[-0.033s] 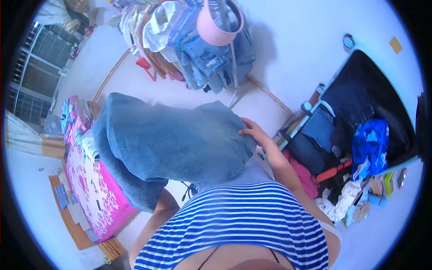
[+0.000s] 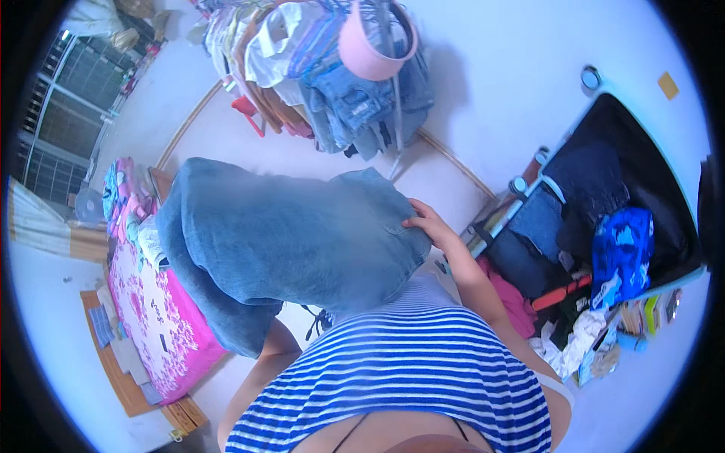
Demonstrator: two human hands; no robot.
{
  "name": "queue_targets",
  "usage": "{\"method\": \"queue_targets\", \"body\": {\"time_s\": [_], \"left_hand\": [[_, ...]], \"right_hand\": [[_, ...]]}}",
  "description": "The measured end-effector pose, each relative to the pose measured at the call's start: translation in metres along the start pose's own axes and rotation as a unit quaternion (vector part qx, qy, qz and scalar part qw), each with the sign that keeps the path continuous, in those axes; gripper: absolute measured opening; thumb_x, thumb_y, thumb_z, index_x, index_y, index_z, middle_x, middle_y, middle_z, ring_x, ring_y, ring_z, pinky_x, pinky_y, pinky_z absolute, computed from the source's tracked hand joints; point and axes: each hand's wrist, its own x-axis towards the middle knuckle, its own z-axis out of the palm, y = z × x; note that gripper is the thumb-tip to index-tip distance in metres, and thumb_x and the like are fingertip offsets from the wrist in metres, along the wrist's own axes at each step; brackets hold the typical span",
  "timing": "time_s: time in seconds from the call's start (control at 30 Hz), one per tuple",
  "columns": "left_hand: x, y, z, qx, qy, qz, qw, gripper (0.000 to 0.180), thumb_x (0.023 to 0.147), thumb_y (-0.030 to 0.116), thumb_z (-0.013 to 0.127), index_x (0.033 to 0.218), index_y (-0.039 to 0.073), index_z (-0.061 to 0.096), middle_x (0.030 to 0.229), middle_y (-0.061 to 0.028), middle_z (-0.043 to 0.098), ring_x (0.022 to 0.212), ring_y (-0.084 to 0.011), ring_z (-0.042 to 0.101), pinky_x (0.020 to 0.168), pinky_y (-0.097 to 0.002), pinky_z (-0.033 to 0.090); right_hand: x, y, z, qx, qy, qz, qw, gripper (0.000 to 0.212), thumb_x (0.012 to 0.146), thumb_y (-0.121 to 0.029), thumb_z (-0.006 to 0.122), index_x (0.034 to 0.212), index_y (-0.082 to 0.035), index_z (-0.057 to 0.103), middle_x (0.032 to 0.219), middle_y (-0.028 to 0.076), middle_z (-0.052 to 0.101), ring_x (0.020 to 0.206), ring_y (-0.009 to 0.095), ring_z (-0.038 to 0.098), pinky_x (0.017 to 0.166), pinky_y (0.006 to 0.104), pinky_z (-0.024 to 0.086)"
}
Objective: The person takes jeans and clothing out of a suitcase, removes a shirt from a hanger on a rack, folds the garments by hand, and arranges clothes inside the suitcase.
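Note:
A pair of blue denim jeans (image 2: 294, 241) hangs spread out in front of my striped top. My right hand (image 2: 427, 223) is shut on the right edge of the jeans, near the waistband. My left forearm (image 2: 264, 355) reaches up under the cloth, and my left hand is hidden behind the denim. One leg of the jeans droops down to the left, over the edge of a bed.
An open black suitcase (image 2: 657, 174) lies on the floor at right, holding folded clothes and a blue bag (image 2: 623, 249). A rack of hanging clothes (image 2: 325, 83) with a pink visor (image 2: 374, 45) stands ahead. A bed with a pink floral cover (image 2: 151, 317) is on the left.

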Motion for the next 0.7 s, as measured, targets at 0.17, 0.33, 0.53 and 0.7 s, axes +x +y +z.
{"method": "queue_targets", "body": {"time_s": [0.17,0.33,0.53,0.7], "left_hand": [[0.009,-0.032,-0.025,0.006,0.074,-0.02,0.997,0.021,0.071,0.009,0.048,0.089,0.0,0.054,0.081,-0.0176,0.054,0.075,-0.0324,0.051,0.066,-0.036,0.042],[0.044,-0.072,-0.075,0.076,0.191,-0.025,0.978,0.021,0.071,0.009,0.048,0.089,0.0,0.054,0.079,-0.0178,0.055,0.073,-0.0329,0.052,0.066,-0.036,0.042],[0.089,-0.108,-0.128,0.181,0.279,-0.044,0.942,0.021,0.071,0.009,0.047,0.089,0.0,0.054,0.077,-0.018,0.055,0.071,-0.0335,0.052,0.065,-0.0361,0.042],[0.102,-0.103,-0.12,-0.022,0.239,-0.038,0.97,0.027,0.076,0.01,0.05,0.102,0.003,0.049,0.09,-0.0102,0.057,0.082,-0.0167,0.054,0.071,-0.0262,0.041]], "right_hand": [[0.041,-0.023,0.03,0.077,0.032,0.003,0.997,0.048,0.066,-0.007,0.051,0.112,-0.002,0.038,0.101,0.009,0.048,0.092,0.016,0.046,0.08,0.0264,0.036],[0.092,-0.027,0.047,0.274,0.003,0.106,0.956,0.042,0.071,-0.017,0.048,0.108,0.0,0.041,0.094,0.011,0.053,0.082,0.02,0.052,0.073,0.0312,0.042],[0.132,-0.054,0.095,0.364,-0.036,0.035,0.93,0.053,0.07,-0.03,0.044,0.112,0.002,0.036,0.104,0.016,0.047,0.091,0.025,0.049,0.078,0.0349,0.04],[0.151,-0.073,0.136,0.236,-0.047,-0.038,0.97,0.047,0.07,-0.018,0.049,0.111,0.001,0.037,0.101,0.013,0.048,0.088,0.022,0.049,0.077,0.0312,0.04]]}}
